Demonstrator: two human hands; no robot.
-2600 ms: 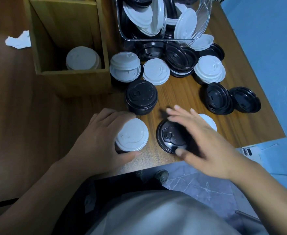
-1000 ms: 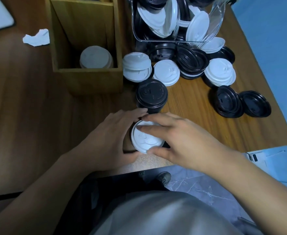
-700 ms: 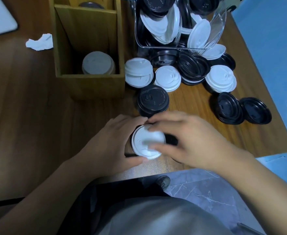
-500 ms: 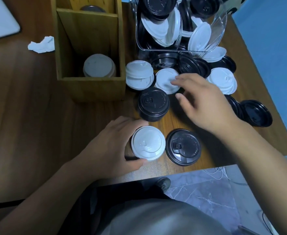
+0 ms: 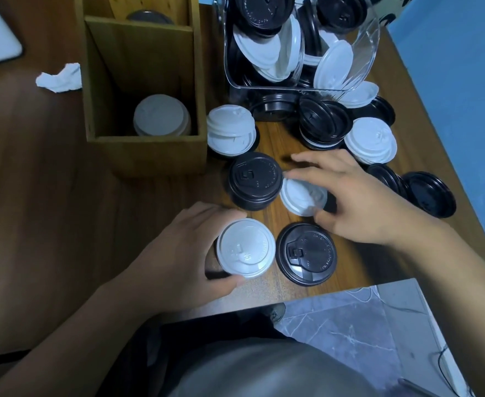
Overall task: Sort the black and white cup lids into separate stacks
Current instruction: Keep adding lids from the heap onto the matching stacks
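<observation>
Change, right hand: the right hand (image 5: 358, 202) has come back from the pile by the jar and now sits nearer the person, carrying a white lid (image 5: 301, 196).
Change, pile: the single white lid that lay beside the white stack by the box (image 5: 231, 130) is gone from there; bare wood shows in its place.
Change, left hand: the left hand (image 5: 178, 253) has not moved.
Right-hand fingers: curled over the white lid, fingertips past its far rim, thumb at its near rim, pinching it.
Left-hand fingers: wrapped round the side of the near white stack (image 5: 245, 247), thumb on the near side, fingers on the far side.
White lid, place: between the black stack (image 5: 254, 180) and the lone black lid (image 5: 307, 253), its rim close against the black stack; whether it rests on the table (image 5: 49, 196) cannot be told.
White lid, facing: round, so no long axis; raised top upward, blurred, seemingly tipped a little.
Lone black lid: flat, top up, its tab toward the left.
Near white stack: upright, top lid facing up.
Wooden box (image 5: 149, 156): holds more white lids (image 5: 161, 114).
Clear jar (image 5: 370, 44): on its side, mixed lids spilling from its mouth.
Far right: two black lids (image 5: 430, 193) near the table edge.
</observation>
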